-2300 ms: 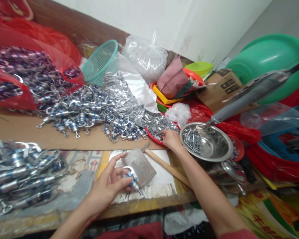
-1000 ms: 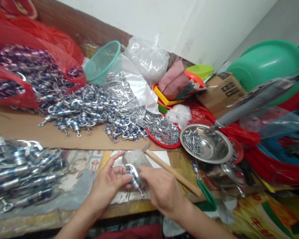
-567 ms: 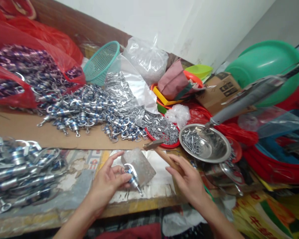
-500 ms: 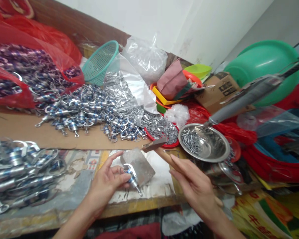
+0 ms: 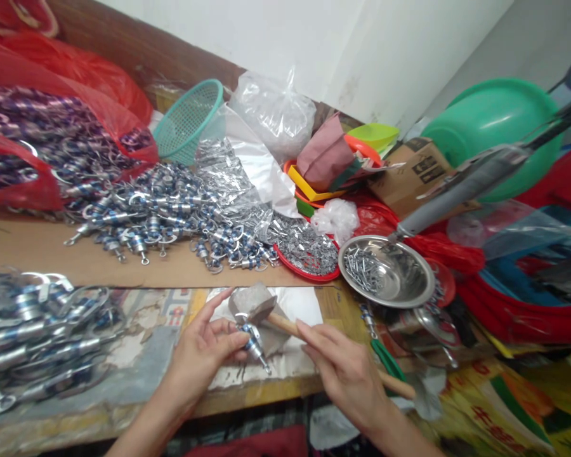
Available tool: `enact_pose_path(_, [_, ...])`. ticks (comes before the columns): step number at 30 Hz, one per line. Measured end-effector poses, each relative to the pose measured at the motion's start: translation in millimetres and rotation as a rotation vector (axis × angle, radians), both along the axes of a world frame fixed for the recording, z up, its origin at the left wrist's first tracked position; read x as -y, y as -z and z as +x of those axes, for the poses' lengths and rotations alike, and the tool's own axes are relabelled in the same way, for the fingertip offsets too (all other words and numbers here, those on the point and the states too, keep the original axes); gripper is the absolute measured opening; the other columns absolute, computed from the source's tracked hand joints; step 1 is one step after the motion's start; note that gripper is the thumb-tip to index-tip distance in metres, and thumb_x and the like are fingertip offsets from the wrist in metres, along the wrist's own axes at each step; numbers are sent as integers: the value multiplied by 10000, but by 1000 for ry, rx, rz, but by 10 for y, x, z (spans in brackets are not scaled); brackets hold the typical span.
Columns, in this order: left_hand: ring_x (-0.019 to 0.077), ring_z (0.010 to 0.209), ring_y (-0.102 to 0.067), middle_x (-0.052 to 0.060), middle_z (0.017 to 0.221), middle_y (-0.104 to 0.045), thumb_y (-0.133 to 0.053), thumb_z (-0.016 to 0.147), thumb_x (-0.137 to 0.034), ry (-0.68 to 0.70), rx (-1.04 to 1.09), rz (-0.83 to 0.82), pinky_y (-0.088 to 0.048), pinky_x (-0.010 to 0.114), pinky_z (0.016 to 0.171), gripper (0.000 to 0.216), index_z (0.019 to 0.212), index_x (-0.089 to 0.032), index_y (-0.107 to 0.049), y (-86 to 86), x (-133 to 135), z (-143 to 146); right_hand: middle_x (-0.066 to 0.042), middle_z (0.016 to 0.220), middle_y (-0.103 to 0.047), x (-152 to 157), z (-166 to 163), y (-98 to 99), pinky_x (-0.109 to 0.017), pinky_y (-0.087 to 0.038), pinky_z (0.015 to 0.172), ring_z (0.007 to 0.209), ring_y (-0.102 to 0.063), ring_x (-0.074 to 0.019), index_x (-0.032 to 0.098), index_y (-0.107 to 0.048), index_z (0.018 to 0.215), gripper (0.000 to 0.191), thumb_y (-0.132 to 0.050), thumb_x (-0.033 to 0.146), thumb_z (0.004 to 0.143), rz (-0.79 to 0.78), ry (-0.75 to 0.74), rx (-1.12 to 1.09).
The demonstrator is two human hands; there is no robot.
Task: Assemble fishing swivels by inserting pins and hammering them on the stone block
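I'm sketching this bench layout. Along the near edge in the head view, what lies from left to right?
Pile of metal fittings → left hand pinching a blue-and-silver fitting → hammer head over the grey block → right hand on the wooden handle → steel bowl of screws.

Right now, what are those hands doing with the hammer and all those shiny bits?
The left hand pinches a small blue and silver metal fitting against a grey block on the bench. The right hand grips a wooden-handled hammer, its head down at the fitting. Heaps of similar fittings lie on the cardboard behind, beside a steel bowl of screws.
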State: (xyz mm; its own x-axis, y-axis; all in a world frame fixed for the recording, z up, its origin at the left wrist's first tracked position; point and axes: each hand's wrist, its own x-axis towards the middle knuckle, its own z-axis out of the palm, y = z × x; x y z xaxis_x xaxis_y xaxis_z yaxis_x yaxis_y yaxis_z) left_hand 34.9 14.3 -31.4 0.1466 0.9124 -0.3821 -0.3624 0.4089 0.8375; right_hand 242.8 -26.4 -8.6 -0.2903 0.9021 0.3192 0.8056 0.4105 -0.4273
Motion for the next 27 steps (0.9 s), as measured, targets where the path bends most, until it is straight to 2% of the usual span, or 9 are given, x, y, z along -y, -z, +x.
enact_pose_path(3, [154, 546, -613, -14, 586, -657, -769, 540, -223, 32, -113, 10, -512, 266, 556, 569, 1085, -167, -614, 11, -19, -31, -67, 1010, -668, -289, 46, 166, -308, -517, 759, 881, -639, -183, 228, -559, 1184, 364, -514, 199, 824, -83, 149, -151])
enact_pose_path(5, [190, 613, -636, 33, 645, -703, -765, 538, -232, 58, -263, 43, -508, 287, 620, 284, 812, -165, -730, 26, -37, -62, -70, 1044, -666, -506, 75, 283, -327, -511, 781, 920, -633, -196, 216, -574, 1164, 350, -524, 219, 818, -119, 169, -96])
enact_pose_path(7, [222, 680, -643, 57, 697, -720, -759, 542, -233, 71, -399, 129, -495, 302, 669, 123, 656, -191, -748, 45, -56, -93, -56, 1027, -675, -711, 103, 347, -305, -510, 775, 911, -634, -184, 215, -617, 1105, 294, -502, 227, 835, -123, 172, 33])
enact_pose_path(9, [227, 703, -629, 56, 704, -696, -753, 551, -240, 76, -470, 262, -480, 302, 676, 77, 624, -216, -752, 62, -70, -116, -58, 1039, -664, -909, 151, 341, -290, -492, 803, 940, -616, -173, 204, -637, 1069, 279, -443, 197, 869, -100, 215, 141])
enact_pose_path(12, [213, 717, -598, 46, 724, -627, -750, 558, -244, 60, -527, 440, -461, 295, 687, 34, 587, -228, -744, 66, -77, -126, -109, 1157, -589, -1223, 277, 261, -323, -413, 922, 1087, -526, -193, 149, -588, 1134, 348, -366, 80, 875, -83, 328, 254])
enact_pose_path(15, [219, 762, -593, 43, 743, -618, -736, 583, -233, 61, -565, 534, -446, 297, 723, 33, 553, -238, -724, 36, -59, -113, -122, 1108, -598, -1506, 393, 215, -353, -409, 917, 1068, -530, -216, 148, -591, 1099, 303, -443, 63, 850, -165, 383, 415])
enact_pose_path(17, [218, 752, -601, 40, 730, -636, -713, 621, -228, 98, -568, 556, -448, 289, 699, 57, 569, -250, -722, 13, -41, -107, -96, 1071, -595, -1625, 415, 220, -372, -453, 853, 987, -565, -204, 155, -580, 1069, 221, -507, 170, 860, -235, 373, 518])
enact_pose_path(20, [210, 728, -610, 38, 735, -654, -686, 658, -225, 134, -576, 564, -452, 281, 674, 75, 612, -262, -732, 3, -24, -109, -78, 1120, -546, -1693, 390, 230, -383, -486, 794, 948, -567, -188, 153, -522, 1112, 290, -518, 305, 865, -293, 311, 627])
enact_pose_path(27, [190, 717, -611, 27, 727, -647, -672, 669, -236, 153, -585, 547, -449, 261, 660, 73, 653, -258, -740, 44, -51, -103, -75, 1129, -541, -1763, 424, 174, -383, -486, 793, 955, -564, -191, 162, -515, 1124, 291, -515, 300, 867, -329, 217, 669])
